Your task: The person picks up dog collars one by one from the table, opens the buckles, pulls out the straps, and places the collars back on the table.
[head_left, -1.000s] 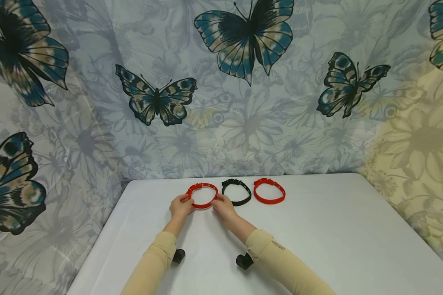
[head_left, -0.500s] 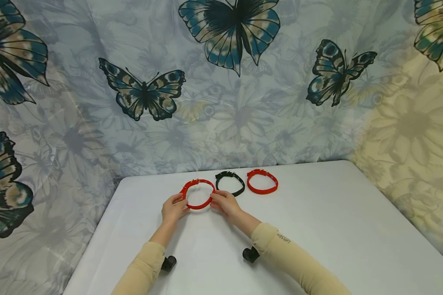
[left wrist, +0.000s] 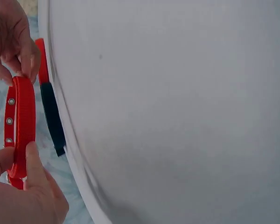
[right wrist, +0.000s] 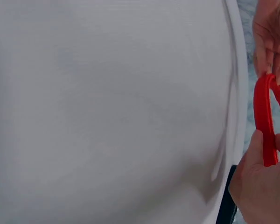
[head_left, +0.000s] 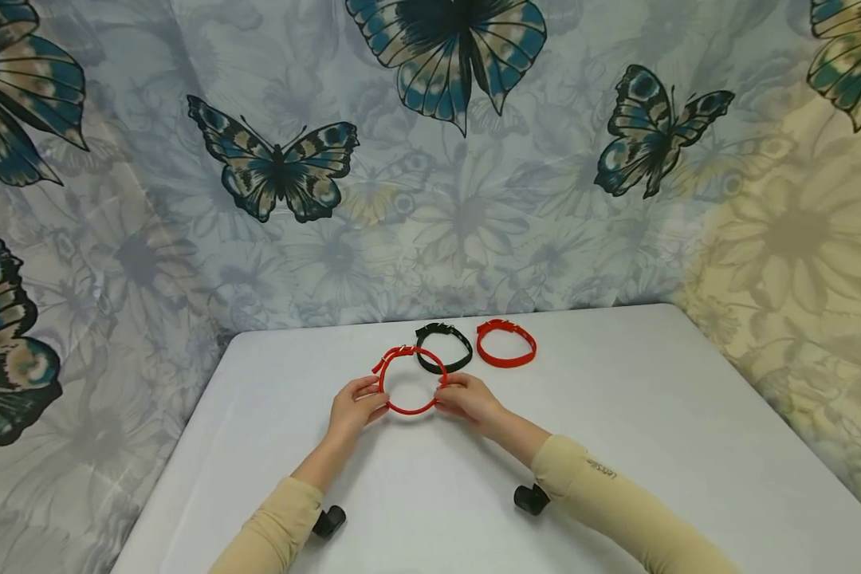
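Where it's pinched: left hand (head_left: 353, 408) nine o'clock, right hand (head_left: 476, 402) three.
Round red fabric collar (left wrist: 26, 112): held between — probably for balance.

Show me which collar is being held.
The front red collar, gripped by left hand and right hand; the black collar and rear red collar lie untouched.

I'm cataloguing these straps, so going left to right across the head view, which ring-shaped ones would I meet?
Red woven ring-shaped strap, held between the left hand and right hand → black ring-shaped strap lying on the white-covered table → flat-lying red ring-shaped strap beside the black one.
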The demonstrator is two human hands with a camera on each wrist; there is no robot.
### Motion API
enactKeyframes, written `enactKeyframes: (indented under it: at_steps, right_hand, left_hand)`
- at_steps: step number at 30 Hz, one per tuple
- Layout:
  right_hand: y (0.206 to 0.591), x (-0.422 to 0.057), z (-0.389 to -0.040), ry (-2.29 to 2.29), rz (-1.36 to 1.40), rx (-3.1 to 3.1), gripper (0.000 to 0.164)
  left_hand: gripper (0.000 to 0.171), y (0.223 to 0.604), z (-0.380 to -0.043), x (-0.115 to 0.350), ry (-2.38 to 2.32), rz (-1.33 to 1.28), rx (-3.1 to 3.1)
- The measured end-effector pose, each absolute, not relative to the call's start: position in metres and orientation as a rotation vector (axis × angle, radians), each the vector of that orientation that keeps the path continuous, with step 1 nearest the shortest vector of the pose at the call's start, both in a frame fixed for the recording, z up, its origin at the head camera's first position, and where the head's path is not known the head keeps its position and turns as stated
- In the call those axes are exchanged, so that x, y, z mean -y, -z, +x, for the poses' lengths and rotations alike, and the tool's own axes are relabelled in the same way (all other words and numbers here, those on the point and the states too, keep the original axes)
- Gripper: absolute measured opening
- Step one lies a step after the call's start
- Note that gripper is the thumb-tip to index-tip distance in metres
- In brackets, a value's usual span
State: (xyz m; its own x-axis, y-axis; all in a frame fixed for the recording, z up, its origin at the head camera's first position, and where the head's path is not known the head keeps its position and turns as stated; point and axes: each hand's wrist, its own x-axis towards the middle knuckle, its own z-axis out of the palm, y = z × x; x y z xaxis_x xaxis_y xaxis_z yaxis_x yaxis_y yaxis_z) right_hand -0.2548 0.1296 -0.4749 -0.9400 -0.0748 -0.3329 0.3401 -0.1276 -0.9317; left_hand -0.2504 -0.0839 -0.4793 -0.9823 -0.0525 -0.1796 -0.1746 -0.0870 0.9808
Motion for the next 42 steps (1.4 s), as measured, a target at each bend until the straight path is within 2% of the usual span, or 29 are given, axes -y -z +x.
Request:
enactKeyframes:
  at_steps: [12, 18, 23, 42]
  right_hand:
    - [0.478, -0.164, -0.220, 1.995, 0.224, -1.918, 0.037]
    - [0.479, -0.172, -0.208, 1.905, 0.159, -1.982, 0.035]
    - [0.480, -0.177, -0.198, 1.826, 0.099, -2.061, 0.031]
    - [0.487, -0.190, -0.186, 1.704, -0.055, -2.227, 0.036]
  left_hand:
    - [0.040, 0.483, -0.219, 0.074, -2.200, -0.061, -1.916]
    - [0.037, 0.482, -0.213, 0.073, -2.128, -0.036, -1.920]
    - [0.042, 0.479, -0.204, 0.073, -2.096, -0.022, -1.933]
    - [0.032, 0.479, -0.192, 0.074, -1.876, 0.259, -2.296]
